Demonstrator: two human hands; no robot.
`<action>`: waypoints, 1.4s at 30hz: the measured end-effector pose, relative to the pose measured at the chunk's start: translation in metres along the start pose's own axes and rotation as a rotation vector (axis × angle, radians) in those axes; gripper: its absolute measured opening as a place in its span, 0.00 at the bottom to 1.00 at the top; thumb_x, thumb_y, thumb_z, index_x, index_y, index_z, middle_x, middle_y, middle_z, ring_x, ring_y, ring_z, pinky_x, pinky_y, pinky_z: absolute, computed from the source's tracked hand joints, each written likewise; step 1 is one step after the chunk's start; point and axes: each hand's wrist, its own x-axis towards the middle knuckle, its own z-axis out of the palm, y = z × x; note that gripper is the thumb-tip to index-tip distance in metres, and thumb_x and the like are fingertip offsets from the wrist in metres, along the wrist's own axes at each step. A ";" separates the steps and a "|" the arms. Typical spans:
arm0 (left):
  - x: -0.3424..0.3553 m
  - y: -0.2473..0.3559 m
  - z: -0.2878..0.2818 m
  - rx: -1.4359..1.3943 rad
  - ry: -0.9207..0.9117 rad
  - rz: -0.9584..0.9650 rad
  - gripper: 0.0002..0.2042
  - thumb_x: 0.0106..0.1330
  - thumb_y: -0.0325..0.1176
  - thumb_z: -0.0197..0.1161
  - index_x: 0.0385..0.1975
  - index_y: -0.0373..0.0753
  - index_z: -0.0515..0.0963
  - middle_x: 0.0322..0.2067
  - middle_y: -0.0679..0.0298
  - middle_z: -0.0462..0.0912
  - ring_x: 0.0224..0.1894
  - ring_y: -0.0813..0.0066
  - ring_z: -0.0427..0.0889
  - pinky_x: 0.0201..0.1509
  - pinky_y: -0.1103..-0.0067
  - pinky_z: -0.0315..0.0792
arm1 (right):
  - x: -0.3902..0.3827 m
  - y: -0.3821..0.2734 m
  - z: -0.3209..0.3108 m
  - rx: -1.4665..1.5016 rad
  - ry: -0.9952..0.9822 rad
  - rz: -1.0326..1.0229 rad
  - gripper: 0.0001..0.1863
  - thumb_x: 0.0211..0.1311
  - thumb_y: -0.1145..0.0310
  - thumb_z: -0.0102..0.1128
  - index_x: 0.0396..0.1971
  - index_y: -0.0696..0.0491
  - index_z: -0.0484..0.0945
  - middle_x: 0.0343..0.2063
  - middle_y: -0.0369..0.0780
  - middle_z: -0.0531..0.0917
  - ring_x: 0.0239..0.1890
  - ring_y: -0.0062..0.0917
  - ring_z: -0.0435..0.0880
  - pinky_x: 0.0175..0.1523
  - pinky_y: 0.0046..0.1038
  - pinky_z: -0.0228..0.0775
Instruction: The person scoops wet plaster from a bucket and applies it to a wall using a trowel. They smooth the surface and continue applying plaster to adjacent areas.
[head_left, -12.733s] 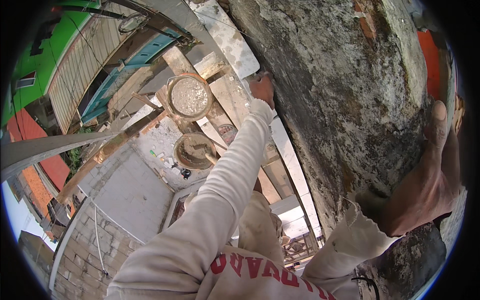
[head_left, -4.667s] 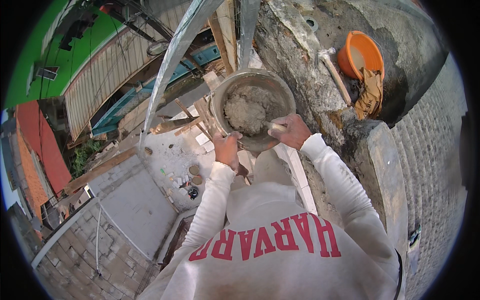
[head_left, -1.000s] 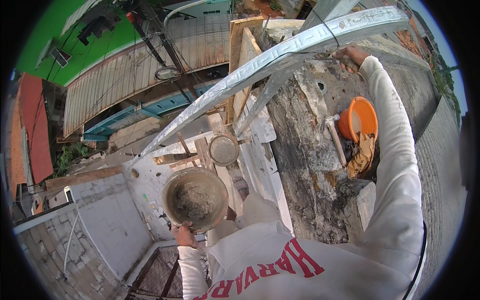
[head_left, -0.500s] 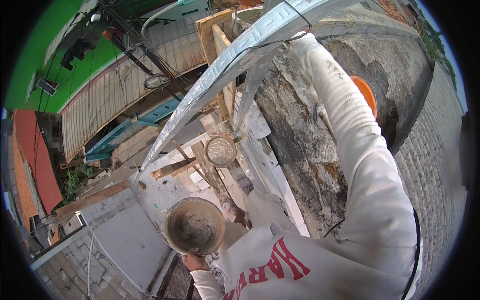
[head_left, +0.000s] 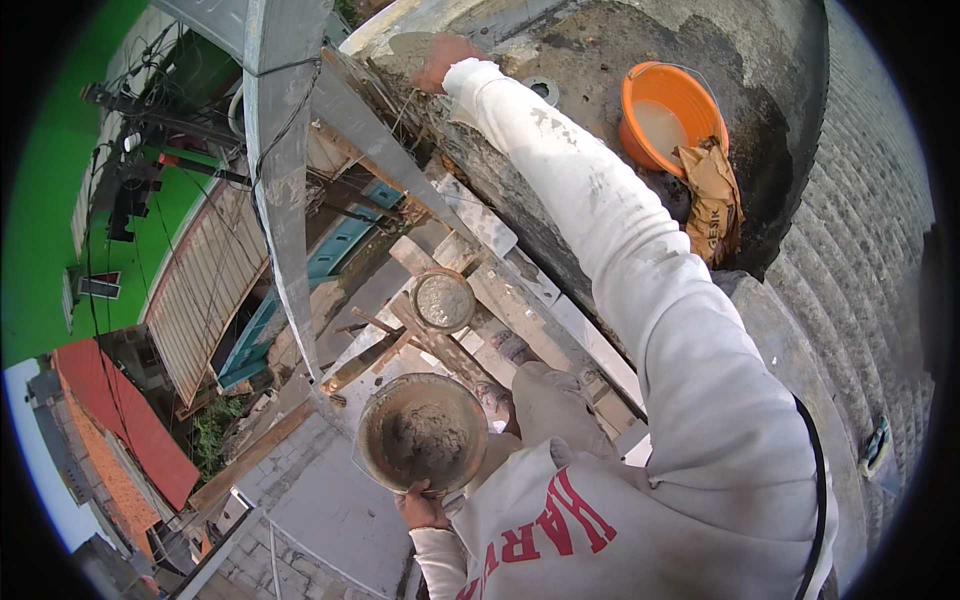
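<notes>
Head view, and the left hand (head_left: 422,508) is low in the picture, its grip pinching the near rim of a round bucket (head_left: 374,430)! Lumpy grey mortar (head_left: 430,436) sits inside. Up top goes the right hand (head_left: 446,62), at full stretch in a long white sleeve (head_left: 610,230), right at the edge of a weathered concrete ledge (head_left: 560,40). Is that grip spread or pressed together? I cannot tell, nor whether the grey patch (head_left: 408,50) just beside it is tool or mortar. Beyond the held bucket, 1 smaller-looking pail (head_left: 440,330) of wet mix stands by the planks (head_left: 450,352). Over to the right, an orange bucket (head_left: 631,122) holds cloudy liquid, a crumpled brown bag (head_left: 712,195) against it!
</notes>
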 end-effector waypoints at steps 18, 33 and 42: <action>0.032 -0.003 0.051 0.175 -0.021 0.060 0.22 0.55 0.16 0.57 0.52 0.36 0.74 0.44 0.56 0.83 0.37 0.61 0.87 0.34 0.66 0.88 | -0.197 0.021 -0.055 0.738 -0.114 0.147 0.17 0.56 0.60 0.66 0.28 0.62 0.86 0.23 0.50 0.85 0.29 0.35 0.83 0.43 0.35 0.76; 0.034 0.021 0.174 0.672 -0.379 0.420 0.22 0.56 0.17 0.59 0.54 0.32 0.77 0.39 0.65 0.85 0.35 0.77 0.81 0.39 0.80 0.76 | -0.385 0.005 0.001 -0.247 -0.388 -0.476 0.07 0.52 0.68 0.65 0.28 0.54 0.87 0.30 0.46 0.87 0.33 0.39 0.90 0.37 0.39 0.81; 0.006 0.038 0.200 0.704 -0.405 0.856 0.25 0.56 0.20 0.59 0.58 0.28 0.78 0.32 0.68 0.83 0.29 0.83 0.75 0.35 0.83 0.71 | -0.397 0.004 -0.041 -0.330 -0.454 -0.355 0.15 0.54 0.63 0.67 0.37 0.57 0.83 0.38 0.49 0.87 0.39 0.42 0.90 0.43 0.40 0.82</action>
